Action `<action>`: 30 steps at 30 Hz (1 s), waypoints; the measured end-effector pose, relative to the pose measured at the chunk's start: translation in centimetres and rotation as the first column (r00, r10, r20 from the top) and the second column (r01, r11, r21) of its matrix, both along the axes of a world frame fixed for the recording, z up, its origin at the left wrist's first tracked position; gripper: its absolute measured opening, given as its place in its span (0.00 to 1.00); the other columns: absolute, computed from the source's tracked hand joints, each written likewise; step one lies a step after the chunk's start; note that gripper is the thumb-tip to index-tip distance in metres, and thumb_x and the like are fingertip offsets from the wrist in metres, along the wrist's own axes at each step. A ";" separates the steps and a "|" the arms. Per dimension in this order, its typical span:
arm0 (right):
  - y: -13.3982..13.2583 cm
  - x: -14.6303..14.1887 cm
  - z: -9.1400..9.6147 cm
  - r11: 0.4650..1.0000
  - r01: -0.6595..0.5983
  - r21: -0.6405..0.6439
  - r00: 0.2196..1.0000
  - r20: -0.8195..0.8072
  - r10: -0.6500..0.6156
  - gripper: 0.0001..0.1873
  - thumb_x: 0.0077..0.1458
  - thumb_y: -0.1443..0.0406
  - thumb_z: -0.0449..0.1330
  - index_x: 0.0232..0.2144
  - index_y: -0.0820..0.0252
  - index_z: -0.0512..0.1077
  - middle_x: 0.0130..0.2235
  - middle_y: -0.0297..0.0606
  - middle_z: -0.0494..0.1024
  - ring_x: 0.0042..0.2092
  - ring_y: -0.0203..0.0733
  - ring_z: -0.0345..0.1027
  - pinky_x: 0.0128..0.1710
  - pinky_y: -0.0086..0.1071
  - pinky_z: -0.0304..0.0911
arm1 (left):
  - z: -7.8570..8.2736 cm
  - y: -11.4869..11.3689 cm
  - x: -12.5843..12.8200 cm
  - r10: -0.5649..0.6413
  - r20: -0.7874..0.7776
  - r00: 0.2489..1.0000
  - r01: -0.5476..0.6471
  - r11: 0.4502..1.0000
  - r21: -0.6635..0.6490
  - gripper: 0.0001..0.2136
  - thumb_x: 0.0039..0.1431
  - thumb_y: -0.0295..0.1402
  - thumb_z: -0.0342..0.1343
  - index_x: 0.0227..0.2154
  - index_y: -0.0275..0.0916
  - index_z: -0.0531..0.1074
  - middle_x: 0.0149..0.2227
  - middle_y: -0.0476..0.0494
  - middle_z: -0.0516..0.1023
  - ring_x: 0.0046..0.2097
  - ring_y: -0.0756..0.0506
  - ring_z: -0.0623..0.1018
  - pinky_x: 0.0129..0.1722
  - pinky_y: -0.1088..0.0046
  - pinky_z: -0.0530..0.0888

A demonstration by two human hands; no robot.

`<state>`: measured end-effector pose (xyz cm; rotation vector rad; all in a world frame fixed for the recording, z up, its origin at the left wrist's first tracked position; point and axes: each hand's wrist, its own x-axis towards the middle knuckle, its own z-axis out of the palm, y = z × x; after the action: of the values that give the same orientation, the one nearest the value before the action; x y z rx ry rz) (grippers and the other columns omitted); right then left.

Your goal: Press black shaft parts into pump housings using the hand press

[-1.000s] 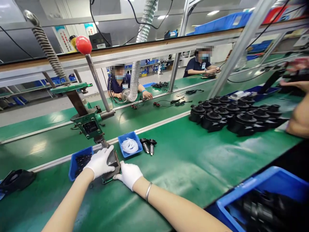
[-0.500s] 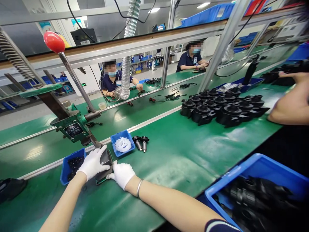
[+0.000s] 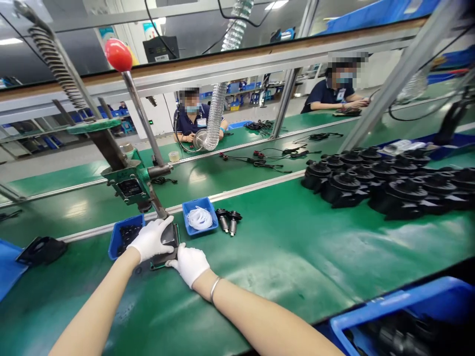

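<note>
A green hand press (image 3: 128,183) with a red ball knob (image 3: 118,55) on its lever stands at the left of the green bench. My left hand (image 3: 151,241), in a white glove, grips the left side of its dark base (image 3: 169,236), thumb and forefinger stretched across the top. On the near right edge of that base, my right hand (image 3: 192,264), also gloved, is closed around the side. The fingers' undersides are hidden. Close to my left hand is a small blue bin (image 3: 114,243) of small black parts. Another blue bin (image 3: 186,220) holds coiled white tubing (image 3: 200,218).
Two black parts with metal ends (image 3: 229,222) lie beside the tubing bin. Rows of black housings (image 3: 345,188) stand at right. A large blue crate (image 3: 393,306) of black parts is at lower right. Two co-workers (image 3: 191,118) sit across the bench. A black piece (image 3: 42,250) lies far left.
The view has swung right-to-left, so the bench items sit differently in frame. Both hands stay on the press base. Another person's arm at the right edge is out of view now.
</note>
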<state>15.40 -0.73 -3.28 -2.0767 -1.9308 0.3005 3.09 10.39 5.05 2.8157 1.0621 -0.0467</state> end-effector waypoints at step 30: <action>-2.0 16.5 5.0 0.725 0.629 -0.280 0.753 -0.016 -0.658 0.28 0.64 0.48 0.49 0.41 0.63 0.78 0.44 0.53 0.79 0.46 0.53 0.74 0.44 0.39 0.67 | -0.5 0.8 -0.4 -0.058 0.030 0.998 0.058 0.998 -0.003 0.44 0.46 0.43 0.62 0.66 0.36 0.55 0.60 0.29 0.67 0.59 0.29 0.68 0.57 0.55 0.67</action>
<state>31.88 -2.76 1.74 -2.6770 -1.0237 0.5117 2.70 11.16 4.50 2.8345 0.9725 -0.0123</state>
